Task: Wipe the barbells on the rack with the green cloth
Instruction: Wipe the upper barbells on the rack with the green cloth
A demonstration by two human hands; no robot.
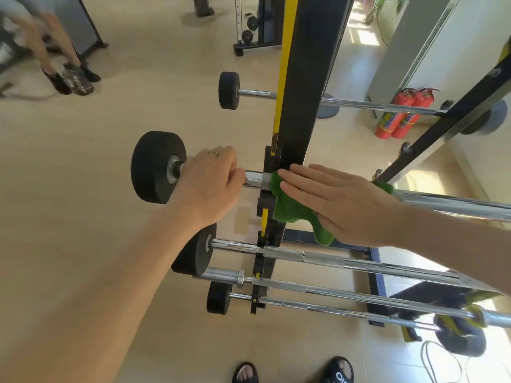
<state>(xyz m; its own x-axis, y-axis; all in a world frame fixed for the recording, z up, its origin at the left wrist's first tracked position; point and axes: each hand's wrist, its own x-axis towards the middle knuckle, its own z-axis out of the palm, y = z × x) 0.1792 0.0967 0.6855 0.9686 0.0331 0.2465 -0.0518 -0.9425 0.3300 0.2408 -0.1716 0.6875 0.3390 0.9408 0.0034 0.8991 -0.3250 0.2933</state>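
A black and yellow rack (307,106) holds several chrome barbells with black end weights. My left hand (207,183) grips the bar of the middle barbell (255,179) close to its black weight (157,167). My right hand (337,203) lies flat, fingers straight, pressing the green cloth (290,208) onto the same bar just right of the rack's upright. The cloth hangs down below the bar. Another barbell (257,93) rests higher up, and more barbells (318,257) lie on the lower hooks.
Two red fire extinguishers (401,114) stand by the wall at the right. Another person's legs (55,51) are at the far left on the wooden floor. A weight machine (251,26) stands behind the rack. My sandalled feet (293,373) are at the bottom edge.
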